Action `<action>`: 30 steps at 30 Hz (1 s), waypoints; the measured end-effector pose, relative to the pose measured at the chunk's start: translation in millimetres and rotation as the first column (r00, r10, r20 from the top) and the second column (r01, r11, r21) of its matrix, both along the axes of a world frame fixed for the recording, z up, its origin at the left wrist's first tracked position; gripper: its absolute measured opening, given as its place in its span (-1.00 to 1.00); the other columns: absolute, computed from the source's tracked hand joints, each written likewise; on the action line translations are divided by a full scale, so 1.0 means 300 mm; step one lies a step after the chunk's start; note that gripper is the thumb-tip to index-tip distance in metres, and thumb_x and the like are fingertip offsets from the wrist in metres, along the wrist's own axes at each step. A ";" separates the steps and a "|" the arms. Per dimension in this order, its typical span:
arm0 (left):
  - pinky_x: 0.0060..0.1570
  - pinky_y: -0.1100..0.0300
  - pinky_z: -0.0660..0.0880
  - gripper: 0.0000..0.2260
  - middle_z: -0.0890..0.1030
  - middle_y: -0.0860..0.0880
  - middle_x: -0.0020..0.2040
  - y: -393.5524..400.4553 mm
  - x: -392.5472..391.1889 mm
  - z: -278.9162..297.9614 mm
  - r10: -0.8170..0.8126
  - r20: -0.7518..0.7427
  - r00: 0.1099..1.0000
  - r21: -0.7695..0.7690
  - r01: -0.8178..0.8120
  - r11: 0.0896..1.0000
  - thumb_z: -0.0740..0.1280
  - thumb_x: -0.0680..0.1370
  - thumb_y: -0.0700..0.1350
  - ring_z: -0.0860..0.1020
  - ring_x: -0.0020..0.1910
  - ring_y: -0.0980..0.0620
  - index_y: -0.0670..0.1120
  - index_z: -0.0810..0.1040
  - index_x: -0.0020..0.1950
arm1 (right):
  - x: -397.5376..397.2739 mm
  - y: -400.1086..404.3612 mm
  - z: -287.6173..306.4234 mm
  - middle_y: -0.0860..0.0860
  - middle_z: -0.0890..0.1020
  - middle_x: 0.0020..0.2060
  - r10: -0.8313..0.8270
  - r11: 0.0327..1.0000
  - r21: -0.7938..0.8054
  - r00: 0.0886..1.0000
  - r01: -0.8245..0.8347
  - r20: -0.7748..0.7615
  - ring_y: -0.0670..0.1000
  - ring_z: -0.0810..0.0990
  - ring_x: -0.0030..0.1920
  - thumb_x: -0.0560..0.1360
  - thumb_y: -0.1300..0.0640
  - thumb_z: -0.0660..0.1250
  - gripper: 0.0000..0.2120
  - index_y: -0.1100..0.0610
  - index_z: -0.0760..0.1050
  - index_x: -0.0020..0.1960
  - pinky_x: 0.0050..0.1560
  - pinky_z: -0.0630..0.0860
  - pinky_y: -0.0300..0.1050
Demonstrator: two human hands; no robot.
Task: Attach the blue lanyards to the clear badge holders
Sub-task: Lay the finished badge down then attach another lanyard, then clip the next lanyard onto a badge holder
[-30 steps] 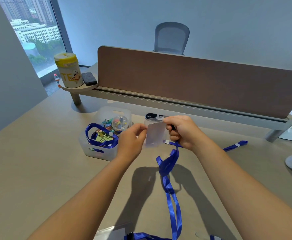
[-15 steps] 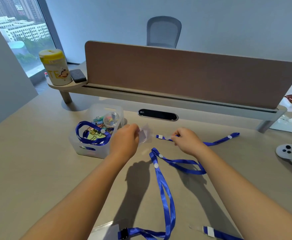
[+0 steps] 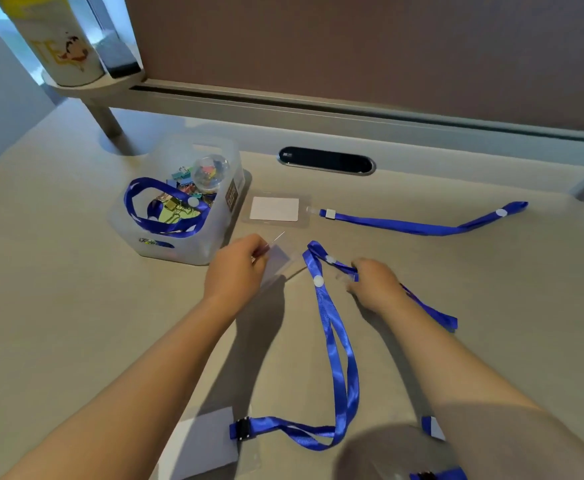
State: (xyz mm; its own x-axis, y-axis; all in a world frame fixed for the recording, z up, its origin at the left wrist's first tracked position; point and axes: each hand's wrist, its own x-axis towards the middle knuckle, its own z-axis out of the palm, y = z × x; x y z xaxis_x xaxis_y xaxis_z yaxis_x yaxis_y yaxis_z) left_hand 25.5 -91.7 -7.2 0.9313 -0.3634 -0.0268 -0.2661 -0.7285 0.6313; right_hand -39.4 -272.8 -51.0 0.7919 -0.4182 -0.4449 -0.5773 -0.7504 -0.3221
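Head view, looking down at a beige desk (image 3: 76,306).

Left hand (image 3: 236,268): fingers curled, pinching a clear badge holder (image 3: 278,258) by one edge, the holder tilted, its lower end near the desk.

Right hand (image 3: 373,284): fingers curled over the end of a blue lanyard (image 3: 339,358); the clasp under the fingertips is blurred. That lanyard loops toward the near edge and ends at a black clip on a second badge holder (image 3: 204,441) lying flat.

Farther back, a third badge holder (image 3: 276,209) with a white card lies flat just beside a translucent bin (image 3: 186,251), and another lanyard (image 3: 418,225) stretches right from it. Whether the two are joined I cannot tell.

The bin holds a coiled lanyard (image 3: 152,206), binder clips and a small clear ball.

Back left: a yellow-printed canister (image 3: 65,53) on a raised shelf below a brown divider panel (image 3: 352,46).
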 end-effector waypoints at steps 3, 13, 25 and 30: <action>0.00 0.00 0.50 -0.86 0.62 -0.18 -0.04 -0.002 0.003 -0.007 0.017 -0.009 1.000 -0.005 -0.017 1.000 0.24 0.54 -0.20 0.55 -0.06 -0.13 -0.21 0.54 0.01 | 0.007 0.005 -0.021 0.17 0.57 0.06 0.091 0.975 -0.207 0.996 -0.086 0.014 0.16 0.51 -0.05 0.54 0.18 0.20 -0.81 0.25 0.48 0.08 -0.17 0.30 -0.11; -0.17 0.17 0.36 -0.87 0.52 -0.05 -0.17 0.040 0.039 0.048 0.097 -0.064 0.993 -0.089 -0.102 0.991 0.23 0.54 -0.20 0.47 -0.16 0.00 -0.21 0.54 -0.01 | 0.066 0.039 0.107 0.13 0.54 0.00 0.225 0.860 -0.473 0.974 -0.193 0.013 0.10 0.41 -0.10 0.54 0.18 0.18 -0.83 0.20 0.51 0.01 -0.18 0.28 -0.14; -0.19 0.19 0.31 -0.88 0.55 -0.09 -0.16 0.381 0.269 0.240 0.323 -0.009 0.946 -0.237 -0.316 0.919 0.25 0.52 -0.20 0.45 -0.16 -0.05 -0.19 0.56 -0.08 | 0.450 0.367 0.449 -0.02 0.35 -0.44 -0.215 0.965 0.257 0.697 0.046 0.684 -0.02 0.32 -0.40 0.53 0.19 0.22 -0.63 0.09 0.21 -0.42 -0.44 0.25 -0.38; -0.20 0.24 0.28 -0.88 0.52 -0.07 -0.19 0.510 0.371 0.253 0.365 -0.019 0.931 -0.266 -0.357 0.896 0.24 0.52 -0.20 0.43 -0.18 -0.02 -0.20 0.56 -0.10 | 0.592 0.518 0.476 -0.01 0.43 -0.43 -0.407 0.872 0.490 0.559 0.000 0.723 -0.04 0.46 -0.46 0.53 0.21 0.22 -0.69 0.04 0.28 -0.36 -0.62 0.37 -0.47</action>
State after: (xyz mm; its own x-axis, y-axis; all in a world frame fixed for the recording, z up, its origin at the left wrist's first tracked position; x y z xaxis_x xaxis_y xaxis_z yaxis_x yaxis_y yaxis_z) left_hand 136.8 61.4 68.7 0.9986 0.0079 0.0526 -0.0379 -0.5890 0.8072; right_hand 138.3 -117.3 91.8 0.8113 -0.5648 0.1508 -0.0553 -0.3310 -0.9420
